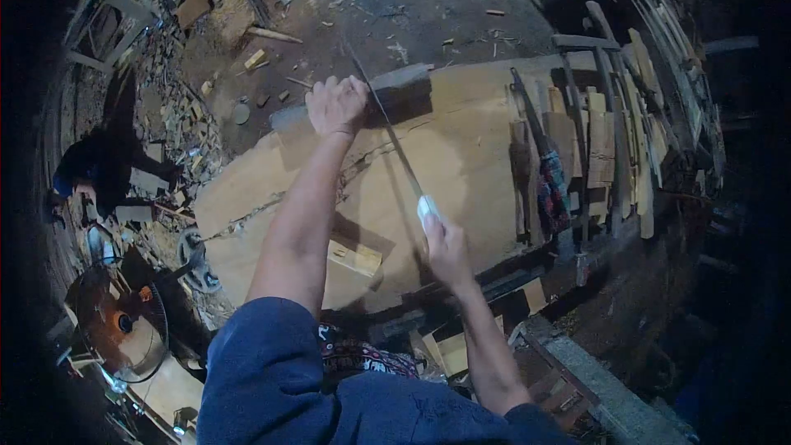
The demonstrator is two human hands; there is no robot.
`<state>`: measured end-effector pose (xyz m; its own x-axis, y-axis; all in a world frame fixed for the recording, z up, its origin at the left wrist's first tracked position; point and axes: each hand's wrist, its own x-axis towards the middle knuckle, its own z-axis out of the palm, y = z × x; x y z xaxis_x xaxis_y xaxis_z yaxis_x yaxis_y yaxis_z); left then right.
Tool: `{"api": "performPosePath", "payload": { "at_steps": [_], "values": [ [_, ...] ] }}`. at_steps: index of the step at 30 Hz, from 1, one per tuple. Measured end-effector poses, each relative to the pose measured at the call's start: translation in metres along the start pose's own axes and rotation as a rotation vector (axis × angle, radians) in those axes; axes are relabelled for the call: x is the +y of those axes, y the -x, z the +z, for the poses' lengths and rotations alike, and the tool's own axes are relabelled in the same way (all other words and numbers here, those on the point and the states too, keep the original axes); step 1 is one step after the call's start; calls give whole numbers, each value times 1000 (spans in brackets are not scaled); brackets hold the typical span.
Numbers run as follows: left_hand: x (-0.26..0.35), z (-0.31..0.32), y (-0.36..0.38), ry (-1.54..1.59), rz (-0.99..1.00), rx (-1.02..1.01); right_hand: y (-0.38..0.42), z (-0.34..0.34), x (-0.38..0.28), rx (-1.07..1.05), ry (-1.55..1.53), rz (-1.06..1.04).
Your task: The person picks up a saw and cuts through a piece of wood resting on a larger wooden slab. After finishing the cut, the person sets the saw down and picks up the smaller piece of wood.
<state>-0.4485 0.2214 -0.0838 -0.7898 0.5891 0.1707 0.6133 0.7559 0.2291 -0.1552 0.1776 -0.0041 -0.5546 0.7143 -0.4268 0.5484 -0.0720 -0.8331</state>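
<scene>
My right hand (pixel 447 251) is wrapped round the white handle of a long, thin, dark-bladed tool (pixel 401 156); its exact kind does not show. The blade slants up and to the left, over a wide wooden board (pixel 478 156). Near the blade's far part, my left hand (pixel 338 105) is closed, fingers curled against the blade's side. A small pale wood block (pixel 355 256) lies on the board below my left forearm. A dark crack-like line with chips runs across the board's surface.
Several wooden slats (pixel 601 140) and a patterned cloth (pixel 553 189) lie at the board's right end. To the left are a fan (pixel 119 321), a handwheel (pixel 198 259) and scattered wood scraps (pixel 177 115). A grey beam (pixel 606 379) is at lower right.
</scene>
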Motion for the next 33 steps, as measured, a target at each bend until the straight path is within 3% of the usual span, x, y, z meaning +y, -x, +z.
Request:
{"api": "performPosePath", "payload": {
  "at_steps": [1, 4, 8, 10, 13, 17, 22, 26, 28, 30, 31, 33],
  "values": [
    [0, -1, 0, -7, -5, -19, 16, -8, -5, -46, -13, 103],
    [-5, 4, 0, -8, 15, 9, 41, -12, 6, -15, -39, 33],
    [0, -6, 2, 2, 32, -20, -47, 31, 5, -4, -92, -111],
    [-2, -8, -1, -4, 17, -27, -63, 40, -3, 129, 2, -173],
    [1, -10, 1, 37, 0, -48, -46, 32, -12, 61, -3, -14],
    [-5, 1, -4, -17, 35, -19, -45, 28, -18, 31, -110, -47],
    [-5, -6, -3, 59, 54, -2, -54, 37, 2, 61, 7, -51],
    [-3, -2, -1, 86, 69, 87, -54, 26, 9, 19, -77, 107],
    [-4, 2, 0, 95, 84, 63, -56, 1, -22, -107, 304, 68],
    [-8, 12, 0, -21, 52, 78, -57, -35, -61, 231, 251, -204],
    [-11, 18, 1, -45, 79, 102, -55, -73, -90, 142, 22, -108],
    [-14, 26, 2, -69, 105, 147, -41, -130, -144, 320, -189, -571]
  ]
}}
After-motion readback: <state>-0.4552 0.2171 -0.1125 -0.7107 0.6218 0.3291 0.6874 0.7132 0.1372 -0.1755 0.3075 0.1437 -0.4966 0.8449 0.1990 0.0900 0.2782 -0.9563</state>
